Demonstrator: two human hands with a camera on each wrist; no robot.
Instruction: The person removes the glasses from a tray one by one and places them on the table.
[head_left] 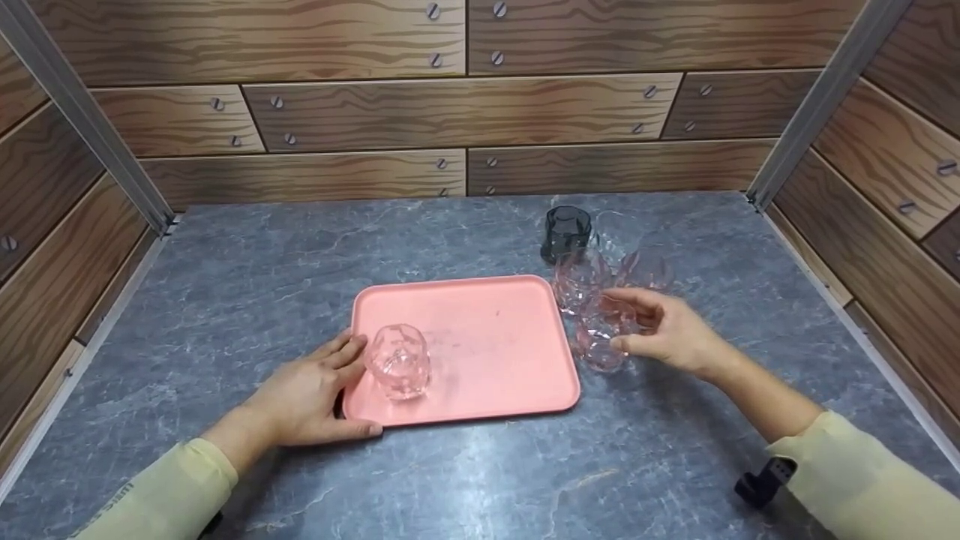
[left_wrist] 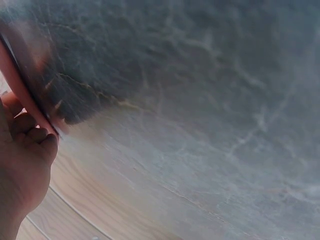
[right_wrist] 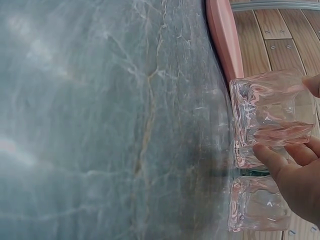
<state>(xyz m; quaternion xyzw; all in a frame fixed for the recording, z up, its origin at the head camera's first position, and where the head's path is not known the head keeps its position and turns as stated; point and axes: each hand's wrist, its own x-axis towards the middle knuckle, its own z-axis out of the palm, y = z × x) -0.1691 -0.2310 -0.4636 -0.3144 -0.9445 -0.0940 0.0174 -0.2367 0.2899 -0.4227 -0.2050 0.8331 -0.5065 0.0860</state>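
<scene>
A pink rectangular tray lies on the table. My left hand grips its front left corner, the thumb along the front edge and the fingers at the left rim. In the left wrist view those fingers curl against the edge of the tray. One clear glass stands on the tray's left part, close to these fingertips. Just past the tray's right edge, my right hand holds another clear glass between thumb and fingers. The right wrist view shows this thick, wavy-walled glass close up.
Behind the held glass are two more clear glasses, one near the tray's back right corner and one farther right. A dark grey glass stands behind them. Wood-patterned walls enclose the grey marbled table at the back and sides.
</scene>
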